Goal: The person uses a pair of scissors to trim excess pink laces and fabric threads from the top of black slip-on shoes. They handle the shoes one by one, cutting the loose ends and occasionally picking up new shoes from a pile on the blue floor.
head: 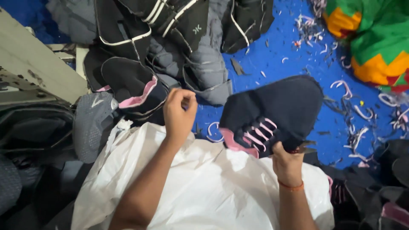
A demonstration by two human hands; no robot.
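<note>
My right hand [288, 164] grips one dark navy fabric shoe upper with pink lining and five pink lace strips [272, 113], plus one small metal cutter [305, 147] — held above the blue floor [272, 55]; my left hand [179, 113], fingers curled shut, empty as far as I can tell, hovers over one white plastic sack [213, 183].

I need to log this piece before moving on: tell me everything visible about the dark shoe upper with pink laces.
The shoe upper is dark navy, fabric-like and flat, with no sole visible. Pink laces cross its lower part, next to a pink lining edge. It is held up, tilted, above the blue floor and white sack. The right hand grips its lower edge; the left hand is apart from it.
</note>
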